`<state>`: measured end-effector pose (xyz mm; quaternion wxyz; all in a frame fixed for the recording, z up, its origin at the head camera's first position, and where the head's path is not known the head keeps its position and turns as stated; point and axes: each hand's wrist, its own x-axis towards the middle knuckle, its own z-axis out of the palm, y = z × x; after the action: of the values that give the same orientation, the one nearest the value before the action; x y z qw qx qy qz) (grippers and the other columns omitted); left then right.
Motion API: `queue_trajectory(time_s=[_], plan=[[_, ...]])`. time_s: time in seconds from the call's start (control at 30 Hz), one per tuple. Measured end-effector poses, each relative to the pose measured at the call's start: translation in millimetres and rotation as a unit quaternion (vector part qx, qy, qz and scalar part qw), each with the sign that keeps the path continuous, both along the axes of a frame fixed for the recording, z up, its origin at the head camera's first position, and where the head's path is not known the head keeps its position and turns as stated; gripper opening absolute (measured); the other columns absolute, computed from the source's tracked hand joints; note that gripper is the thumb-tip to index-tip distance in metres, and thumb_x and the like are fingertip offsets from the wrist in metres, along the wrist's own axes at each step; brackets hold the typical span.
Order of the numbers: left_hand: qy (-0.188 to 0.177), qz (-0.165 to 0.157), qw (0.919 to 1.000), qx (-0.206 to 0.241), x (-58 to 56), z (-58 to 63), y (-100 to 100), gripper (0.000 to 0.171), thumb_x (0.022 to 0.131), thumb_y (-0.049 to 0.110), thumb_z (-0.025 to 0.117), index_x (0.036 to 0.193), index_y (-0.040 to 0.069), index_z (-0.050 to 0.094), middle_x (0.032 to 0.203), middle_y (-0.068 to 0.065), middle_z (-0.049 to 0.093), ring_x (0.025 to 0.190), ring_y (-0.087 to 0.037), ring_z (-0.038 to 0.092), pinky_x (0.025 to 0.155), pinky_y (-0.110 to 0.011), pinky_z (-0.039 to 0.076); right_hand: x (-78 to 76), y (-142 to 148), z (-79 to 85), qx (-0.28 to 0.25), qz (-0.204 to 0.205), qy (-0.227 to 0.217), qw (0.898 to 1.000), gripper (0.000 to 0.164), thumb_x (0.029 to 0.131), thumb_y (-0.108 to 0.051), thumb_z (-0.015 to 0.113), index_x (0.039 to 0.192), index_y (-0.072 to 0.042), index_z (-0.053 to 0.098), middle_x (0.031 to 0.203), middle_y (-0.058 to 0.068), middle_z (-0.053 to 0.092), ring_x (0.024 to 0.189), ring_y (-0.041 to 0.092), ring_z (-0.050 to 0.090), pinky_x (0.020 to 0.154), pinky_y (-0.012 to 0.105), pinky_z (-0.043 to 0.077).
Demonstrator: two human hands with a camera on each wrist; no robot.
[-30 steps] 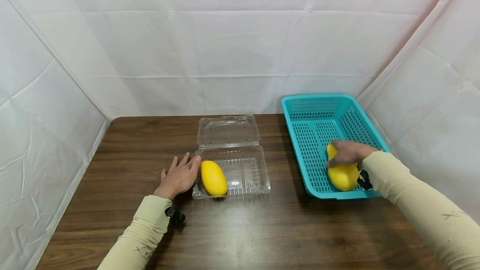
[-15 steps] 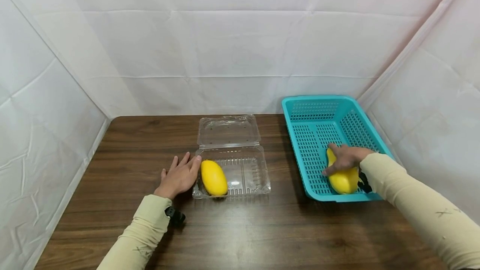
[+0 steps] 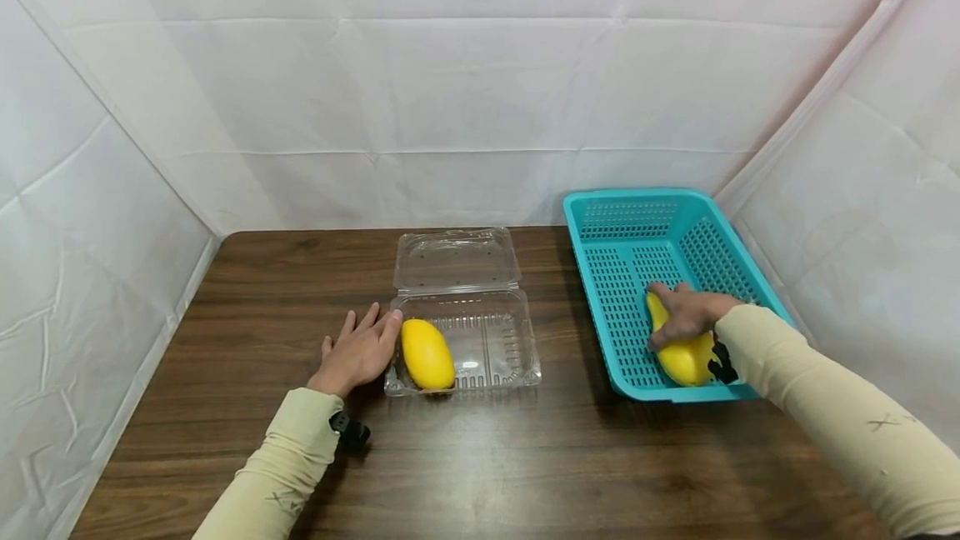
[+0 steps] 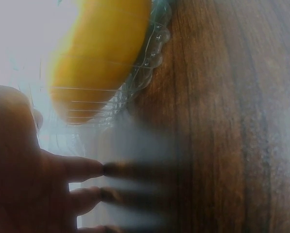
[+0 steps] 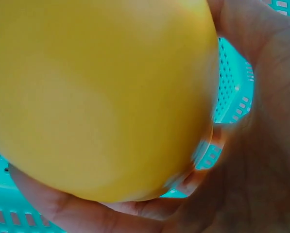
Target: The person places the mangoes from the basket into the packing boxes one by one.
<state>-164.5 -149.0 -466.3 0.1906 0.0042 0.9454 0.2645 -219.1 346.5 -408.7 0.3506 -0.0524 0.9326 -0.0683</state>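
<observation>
Inside the turquoise basket, my right hand [image 3: 692,313] grips a yellow pear-shaped fruit [image 3: 686,361]. Its thumb and fingers curve round the fruit, whose smooth rounded end [image 5: 101,97] fills much of the right wrist view. My left hand [image 3: 358,354] lies with fingers spread on the table, its thumb at the left rim of a clear plastic clamshell box [image 3: 487,348]. A yellow oval fruit, like a mango [image 3: 427,355], sits in the left part of that box. In the left wrist view the same mango [image 4: 106,48] shows through the ribbed wall.
The clamshell's lid [image 3: 456,261] is folded back toward the white cloth wall [image 3: 465,107]. The basket's raised rim [image 3: 588,307] stands to the right on the dark wooden table [image 3: 525,457], close to the right cloth wall [image 3: 877,182].
My right hand has shifted slightly on the pear-shaped fruit, and the fruit's narrow end has moved a little left in the basket. The left hand and the clamshell have stayed put.
</observation>
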Motion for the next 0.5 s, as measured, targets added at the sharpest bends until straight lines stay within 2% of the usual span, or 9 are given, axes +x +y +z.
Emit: queue_trajectory(time_s=[0.5], plan=[[-0.002, 0.001, 1.0, -0.006, 0.0, 1.2, 0.5, 0.071, 0.108, 0.06, 0.007, 0.164, 0.022, 0.029, 0.174, -0.009, 0.011, 0.159, -0.046, -0.002, 0.116, -0.081, -0.001, -3.0, -5.4, 4.0, -0.002, 0.017, 0.009, 1.0, 0.109, 0.083, -0.044, 0.078, 0.161, -0.003, 0.012, 0.145, 0.044, 0.029, 0.099, 0.041, 0.053, 0.078, 0.05, 0.053]])
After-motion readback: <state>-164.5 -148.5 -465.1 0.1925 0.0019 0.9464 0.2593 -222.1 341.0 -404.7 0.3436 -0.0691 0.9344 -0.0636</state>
